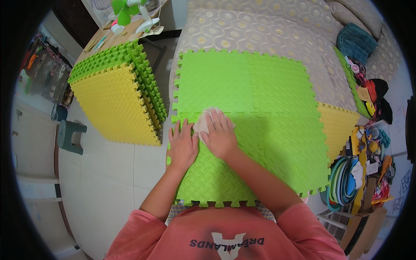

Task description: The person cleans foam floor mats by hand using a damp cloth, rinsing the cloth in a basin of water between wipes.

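Several joined green foam mat tiles [214, 78] with a raised tread pattern and notched edges lie before me, their far part on a bed. My right hand [221, 135] presses a crumpled pale cloth [202, 125] flat against the mat, close to the seam between tiles. Beside it, my left hand [183, 141] rests at the mat's left edge with its fingers spread, the fingertips close to the cloth and nothing seen in its grasp. The near notched edge of the mat meets my body.
A stack of yellow and green foam tiles [107, 104] leans against a wooden table [97, 35] with a green fan [125, 11]. A grey-green stool [69, 136] stands at the left. Folded basins [341, 182] and cluttered shelves are at the right; a yellow tile [338, 126] lies beside the green mat.
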### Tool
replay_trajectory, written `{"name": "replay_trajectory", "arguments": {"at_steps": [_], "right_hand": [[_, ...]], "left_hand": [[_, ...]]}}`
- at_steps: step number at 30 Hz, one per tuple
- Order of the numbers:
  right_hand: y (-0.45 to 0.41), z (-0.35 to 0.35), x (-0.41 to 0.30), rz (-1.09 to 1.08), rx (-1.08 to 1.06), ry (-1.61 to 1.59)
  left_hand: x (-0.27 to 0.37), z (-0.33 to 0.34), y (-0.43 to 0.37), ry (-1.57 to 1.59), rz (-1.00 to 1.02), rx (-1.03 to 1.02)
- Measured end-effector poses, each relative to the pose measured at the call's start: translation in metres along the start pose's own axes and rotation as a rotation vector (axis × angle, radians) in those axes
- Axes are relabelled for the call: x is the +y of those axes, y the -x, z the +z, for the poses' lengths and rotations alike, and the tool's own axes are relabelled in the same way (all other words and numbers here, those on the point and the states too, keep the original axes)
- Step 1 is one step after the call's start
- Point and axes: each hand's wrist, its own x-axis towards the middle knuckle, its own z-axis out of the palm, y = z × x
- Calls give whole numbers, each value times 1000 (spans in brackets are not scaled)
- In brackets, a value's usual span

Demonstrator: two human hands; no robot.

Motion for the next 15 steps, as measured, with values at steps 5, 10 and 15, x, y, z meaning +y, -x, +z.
{"name": "replay_trajectory", "arguments": {"at_steps": [5, 10, 15], "right_hand": [[8, -3, 5, -13, -55, 5], [26, -18, -4, -6, -68, 20], [14, -5, -1, 64, -24, 48]], "left_hand": [[1, -1, 1, -14, -5, -15], [-1, -1, 3, -19, 8, -4], [1, -1, 3, -25, 22, 3]]}}
